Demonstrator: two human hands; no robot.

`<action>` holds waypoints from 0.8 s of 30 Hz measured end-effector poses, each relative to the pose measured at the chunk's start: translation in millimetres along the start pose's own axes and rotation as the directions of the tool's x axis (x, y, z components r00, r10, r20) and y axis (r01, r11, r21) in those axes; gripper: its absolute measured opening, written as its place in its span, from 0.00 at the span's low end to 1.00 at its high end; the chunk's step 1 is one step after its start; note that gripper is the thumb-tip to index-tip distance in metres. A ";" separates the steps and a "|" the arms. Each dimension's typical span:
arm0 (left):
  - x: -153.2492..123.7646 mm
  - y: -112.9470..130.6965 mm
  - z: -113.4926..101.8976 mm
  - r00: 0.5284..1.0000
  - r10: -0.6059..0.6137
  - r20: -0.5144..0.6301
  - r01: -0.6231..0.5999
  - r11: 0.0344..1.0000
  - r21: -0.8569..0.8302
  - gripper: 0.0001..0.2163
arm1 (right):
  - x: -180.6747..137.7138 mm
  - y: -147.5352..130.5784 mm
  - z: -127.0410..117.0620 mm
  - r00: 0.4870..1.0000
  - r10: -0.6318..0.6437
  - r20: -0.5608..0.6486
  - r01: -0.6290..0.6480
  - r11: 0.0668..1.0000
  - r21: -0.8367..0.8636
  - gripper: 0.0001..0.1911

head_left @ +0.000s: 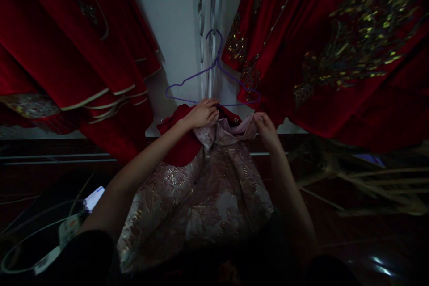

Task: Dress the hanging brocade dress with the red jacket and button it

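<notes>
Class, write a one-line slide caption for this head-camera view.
Left hand and right hand grip a pink brocade garment beneath a purple wire hanger, between hanging red embroidered robes.

Head-worn view, forward-down, close over the garment (214, 196).

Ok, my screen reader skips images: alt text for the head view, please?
The left hand and right hand grip the top edge of a pink brocade garment with red lining, just below a purple wire hanger against a white wall; red garments hang on both sides.
</notes>
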State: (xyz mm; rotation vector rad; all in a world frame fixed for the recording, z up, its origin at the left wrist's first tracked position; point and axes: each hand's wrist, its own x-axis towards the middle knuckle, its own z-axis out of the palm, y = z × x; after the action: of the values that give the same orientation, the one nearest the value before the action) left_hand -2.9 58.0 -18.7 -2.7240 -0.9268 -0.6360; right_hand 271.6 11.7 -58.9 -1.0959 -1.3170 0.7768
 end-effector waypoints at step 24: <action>-55.9 35.0 -30.3 0.998 -0.051 -0.027 0.052 0.997 0.052 0.15 | 40.0 -3.3 -8.4 0.923 -0.222 -0.315 0.116 0.939 -0.323 0.22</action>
State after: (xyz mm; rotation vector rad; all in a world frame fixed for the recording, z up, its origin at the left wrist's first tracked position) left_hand -31.1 -8.8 -18.8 -2.6476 -0.9964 -0.6453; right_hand 284.8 46.1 -41.0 -1.2705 -1.2272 0.2372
